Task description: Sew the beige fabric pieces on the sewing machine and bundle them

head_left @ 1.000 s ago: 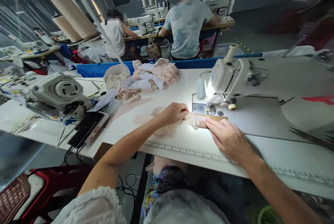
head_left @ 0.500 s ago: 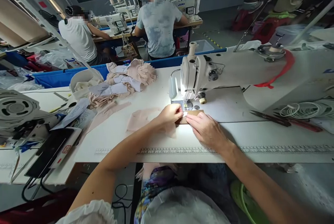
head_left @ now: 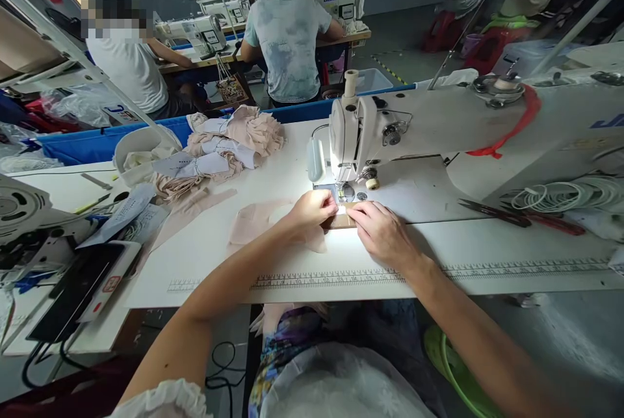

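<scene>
In front of the needle area of a white sewing machine [head_left: 358,129], my left hand [head_left: 312,210] pinches sheer pale pink fabric [head_left: 314,240], which trails below it onto the table. My right hand [head_left: 383,233] is just to the right, its fingertips drawn together at a small white piece [head_left: 342,209] lit by the machine lamp. Whether those fingertips grip it or only press on it, I cannot tell. Beneath the fingertips lies a brown flat piece [head_left: 336,222]. More pale pink fabric [head_left: 251,223] lies flat left of my left hand.
Bundled pink fabric pieces [head_left: 256,135] with paper slips lie at the back left, near a white container [head_left: 124,158]. Dark scissors [head_left: 494,212] and coiled white cord [head_left: 556,198] lie right. A printed ruler [head_left: 312,280] runs along the front edge. Two people sit at machines beyond.
My right fingertips have curled in more and moved slightly away from my left hand. The left hand keeps its pinch near the needle. The whole view has shifted a little.
</scene>
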A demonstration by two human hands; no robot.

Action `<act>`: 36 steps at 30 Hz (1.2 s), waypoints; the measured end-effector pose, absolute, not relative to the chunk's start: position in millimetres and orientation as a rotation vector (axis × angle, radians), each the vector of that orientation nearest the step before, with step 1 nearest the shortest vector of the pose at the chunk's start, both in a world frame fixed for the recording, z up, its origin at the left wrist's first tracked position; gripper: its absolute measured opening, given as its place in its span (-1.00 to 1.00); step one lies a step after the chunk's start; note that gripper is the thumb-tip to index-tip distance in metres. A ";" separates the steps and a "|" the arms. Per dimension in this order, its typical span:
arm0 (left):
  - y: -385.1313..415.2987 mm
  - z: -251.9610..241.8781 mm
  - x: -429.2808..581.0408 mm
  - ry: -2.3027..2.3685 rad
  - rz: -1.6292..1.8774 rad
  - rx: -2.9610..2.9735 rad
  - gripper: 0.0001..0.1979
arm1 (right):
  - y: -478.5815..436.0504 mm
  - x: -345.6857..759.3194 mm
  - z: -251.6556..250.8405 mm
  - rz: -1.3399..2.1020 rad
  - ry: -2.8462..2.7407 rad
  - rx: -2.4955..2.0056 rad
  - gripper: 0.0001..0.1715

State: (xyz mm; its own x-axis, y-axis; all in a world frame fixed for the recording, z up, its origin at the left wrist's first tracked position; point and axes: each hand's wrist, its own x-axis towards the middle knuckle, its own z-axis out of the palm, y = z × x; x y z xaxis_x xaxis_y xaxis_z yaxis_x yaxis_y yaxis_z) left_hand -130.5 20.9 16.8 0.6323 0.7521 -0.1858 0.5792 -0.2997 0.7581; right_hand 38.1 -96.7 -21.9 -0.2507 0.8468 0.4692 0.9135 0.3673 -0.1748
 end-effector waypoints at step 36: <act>-0.4 -18.9 -133.9 0.683 0.410 3.256 -0.69 | -88.5 54.5 -25.8 -0.317 -2.012 -1.699 -0.49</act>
State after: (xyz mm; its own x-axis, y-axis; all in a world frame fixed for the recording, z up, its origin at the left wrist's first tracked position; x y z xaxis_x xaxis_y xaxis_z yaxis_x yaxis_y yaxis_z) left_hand -133.9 -0.4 -18.9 0.8882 0.3659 0.2778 0.4171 -0.8958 -0.1538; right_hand 54.5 -88.5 -25.8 -0.1102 0.8587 0.5004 0.9710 0.2005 -0.1301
